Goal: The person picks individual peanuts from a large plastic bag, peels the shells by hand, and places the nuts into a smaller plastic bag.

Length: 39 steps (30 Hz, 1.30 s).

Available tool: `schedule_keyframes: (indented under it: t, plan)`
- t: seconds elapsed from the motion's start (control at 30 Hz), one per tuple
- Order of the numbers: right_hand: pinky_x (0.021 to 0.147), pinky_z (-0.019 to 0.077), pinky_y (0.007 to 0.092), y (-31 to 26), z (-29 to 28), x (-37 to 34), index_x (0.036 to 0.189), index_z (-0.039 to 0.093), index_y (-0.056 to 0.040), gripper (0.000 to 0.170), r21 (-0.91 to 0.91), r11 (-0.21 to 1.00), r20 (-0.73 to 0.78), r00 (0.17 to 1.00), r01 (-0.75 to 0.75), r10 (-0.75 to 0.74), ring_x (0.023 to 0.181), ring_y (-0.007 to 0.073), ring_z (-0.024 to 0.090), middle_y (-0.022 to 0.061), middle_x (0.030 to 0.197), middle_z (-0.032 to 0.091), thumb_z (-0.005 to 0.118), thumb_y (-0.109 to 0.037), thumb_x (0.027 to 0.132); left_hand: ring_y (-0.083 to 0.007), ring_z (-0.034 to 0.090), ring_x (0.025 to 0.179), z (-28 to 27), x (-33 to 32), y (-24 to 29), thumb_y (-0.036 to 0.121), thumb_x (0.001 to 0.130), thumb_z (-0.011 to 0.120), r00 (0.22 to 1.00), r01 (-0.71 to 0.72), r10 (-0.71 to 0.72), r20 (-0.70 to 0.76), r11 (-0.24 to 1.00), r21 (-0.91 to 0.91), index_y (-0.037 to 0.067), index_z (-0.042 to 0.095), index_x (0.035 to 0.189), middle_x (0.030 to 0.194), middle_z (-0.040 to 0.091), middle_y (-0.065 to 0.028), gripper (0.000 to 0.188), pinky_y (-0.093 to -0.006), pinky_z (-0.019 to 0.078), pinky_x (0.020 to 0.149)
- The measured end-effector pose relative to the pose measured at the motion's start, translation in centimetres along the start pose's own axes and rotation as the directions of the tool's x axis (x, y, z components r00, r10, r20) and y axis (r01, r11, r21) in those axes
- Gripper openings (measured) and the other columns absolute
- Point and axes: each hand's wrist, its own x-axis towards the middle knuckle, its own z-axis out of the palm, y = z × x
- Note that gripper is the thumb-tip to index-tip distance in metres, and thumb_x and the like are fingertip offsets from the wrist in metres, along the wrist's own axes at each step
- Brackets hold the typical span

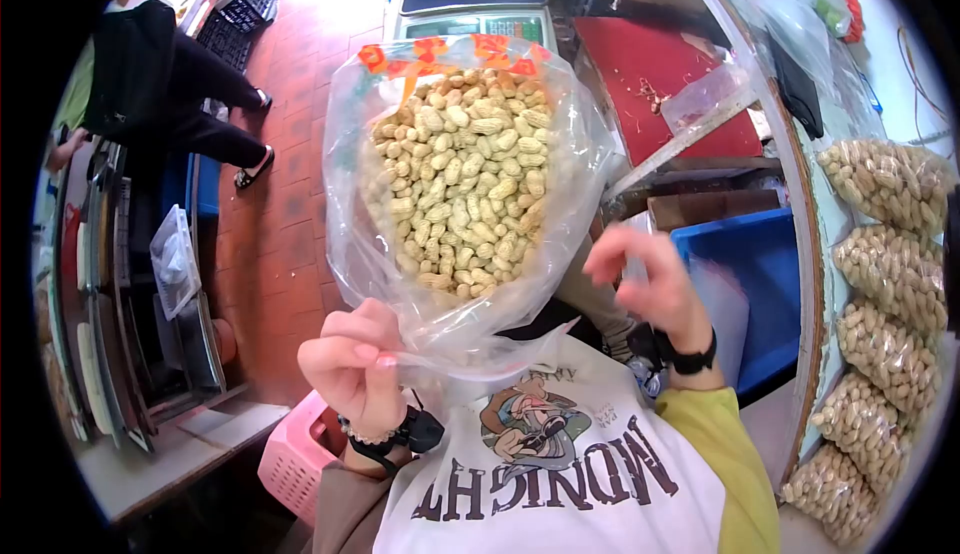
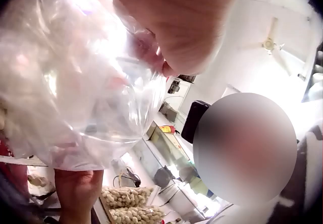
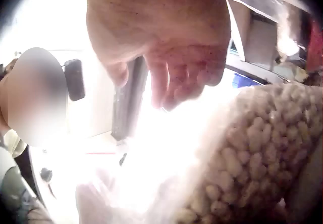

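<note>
Peanuts (image 1: pixel 465 184) fill the clear bag (image 1: pixel 577 149); your left hand (image 1: pixel 355 366) pinches its near edge, your right hand (image 1: pixel 668 292), loosely curved, empty, beside it.

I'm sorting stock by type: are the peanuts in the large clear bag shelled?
No, the head view shows the peanuts inside the large clear bag in their tan, textured shells.

Head view: set above the work, facing forward and down, wide angle; covers the left hand (image 1: pixel 355 364), right hand (image 1: pixel 655 284) and bag (image 1: pixel 578 169). Left wrist view: close to the left hand, tilted, facing past the bag toward a fan (image 2: pixel 269 44). Right wrist view: close to the right palm, bag lower right. All three share the bag; head and left wrist share the packs (image 1: pixel 885 269).
</note>
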Motion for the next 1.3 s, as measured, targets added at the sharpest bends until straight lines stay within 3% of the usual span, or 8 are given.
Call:
schedule_keyframes:
  t: [0.17, 0.27, 0.4, 0.83, 1.03, 1.1, 1.2, 1.3]
  plan:
    - [0.065, 0.0495, 0.0323, -1.9, 2.4, -0.1, 0.101, 0.065, -0.0019, 0.025, -0.283, 0.958, 0.322, 0.945, 0.042, 0.054, 0.069, 0.0209, 0.060, 0.0074, 0.082, 0.062, 0.074, -0.013, 0.081, -0.0150, 0.043, 0.058, 0.8, 0.9, 1.3, 0.010, 0.094, 0.060, 0.981, -0.173, 0.169, -0.096, 0.984, -0.034, 0.010, 0.041, 0.100, 0.083, 0.048, -0.0067, 0.020, -0.0313, 0.0344, 0.057]
    - [0.061, 0.0482, 0.0317, -0.9, 3.1, 0.4, 0.100, 0.066, -0.0033, 0.021, -0.177, 0.934, 0.317, 0.916, 0.312, -0.245, 0.069, 0.0188, 0.061, 0.0061, 0.078, 0.064, 0.070, -0.006, 0.080, -0.0123, 0.036, 0.059, 1.7, 1.2, 1.8, 0.014, 0.094, 0.062, 0.979, -0.168, 0.166, -0.121, 0.986, -0.006, 0.013, 0.041, 0.097, 0.079, 0.042, -0.0036, 0.021, -0.0296, 0.0271, 0.058]
    - [0.062, 0.0486, 0.0294, -3.9, 2.6, 1.2, 0.105, 0.065, -0.0033, 0.029, -0.130, 0.991, 0.398, 0.917, 0.027, 0.028, 0.070, 0.0173, 0.060, 0.0056, 0.087, 0.064, 0.069, -0.002, 0.077, -0.0134, 0.037, 0.063, 1.8, 1.4, 2.0, 0.014, 0.095, 0.060, 0.973, -0.186, 0.185, -0.134, 0.982, 0.005, 0.014, 0.040, 0.099, 0.082, 0.041, -0.0032, 0.020, -0.0301, 0.0284, 0.060]
    - [0.067, 0.0528, 0.0298, -4.2, 2.7, 1.6, 0.098, 0.071, -0.0015, 0.021, 0.049, 0.982, 0.410, 0.893, 0.184, -0.188, 0.080, 0.0230, 0.067, 0.0139, 0.093, 0.067, 0.073, -0.010, 0.079, -0.0135, 0.035, 0.060, 2.1, 3.0, 1.2, 0.016, 0.098, 0.053, 0.840, -0.277, 0.378, -0.390, 0.916, 0.290, 0.014, 0.040, 0.112, 0.088, 0.041, -0.0055, 0.019, -0.0294, 0.0302, 0.058]
    - [0.063, 0.0493, 0.0292, -3.6, 2.4, 1.0, 0.088, 0.068, -0.0015, 0.008, -0.223, 0.913, -0.151, 0.913, 0.342, -0.379, 0.072, 0.0193, 0.063, 0.0095, 0.081, 0.066, 0.068, 0.000, 0.081, -0.0160, 0.041, 0.060, 2.1, 3.3, 0.9, 0.010, 0.096, 0.053, 0.890, -0.388, 0.416, -0.187, 0.906, 0.168, 0.013, 0.041, 0.116, 0.090, 0.046, -0.0074, 0.023, -0.0314, 0.0343, 0.057]
    - [0.064, 0.0469, 0.0283, -4.5, 2.0, -0.1, 0.087, 0.066, -0.0020, 0.004, 0.034, 0.977, -0.344, 0.920, 0.211, -0.187, 0.072, 0.0160, 0.059, 0.0107, 0.088, 0.065, 0.067, -0.005, 0.084, -0.0181, 0.046, 0.062, 0.9, 2.6, 0.8, 0.004, 0.092, 0.057, 0.929, -0.367, 0.369, 0.037, 0.901, 0.233, 0.013, 0.042, 0.116, 0.092, 0.050, -0.0093, 0.029, -0.0332, 0.0378, 0.058]
    - [0.063, 0.0456, 0.0290, -5.2, 1.8, 0.5, 0.089, 0.065, -0.0036, 0.010, 0.026, 0.933, -0.316, 0.889, 0.358, -0.332, 0.071, 0.0173, 0.058, 0.0083, 0.090, 0.064, 0.069, -0.010, 0.083, -0.0198, 0.050, 0.064, 0.6, 1.9, 0.8, -0.003, 0.087, 0.058, 0.940, -0.339, 0.338, 0.049, 0.907, 0.249, 0.010, 0.050, 0.111, 0.091, 0.053, -0.0100, 0.028, -0.0335, 0.0411, 0.060]
    - [0.061, 0.0435, 0.0294, -7.3, 4.2, 1.5, 0.094, 0.067, -0.0085, 0.026, -0.425, 0.691, 0.114, 0.792, 0.585, -0.600, 0.073, 0.0207, 0.057, 0.0017, 0.086, 0.061, 0.080, -0.018, 0.072, -0.0205, 0.050, 0.064, -0.2, 1.8, 0.9, -0.005, 0.085, 0.059, 0.959, -0.282, 0.270, 0.084, 0.917, 0.283, 0.008, 0.055, 0.107, 0.090, 0.054, -0.0097, 0.026, -0.0330, 0.0420, 0.061]
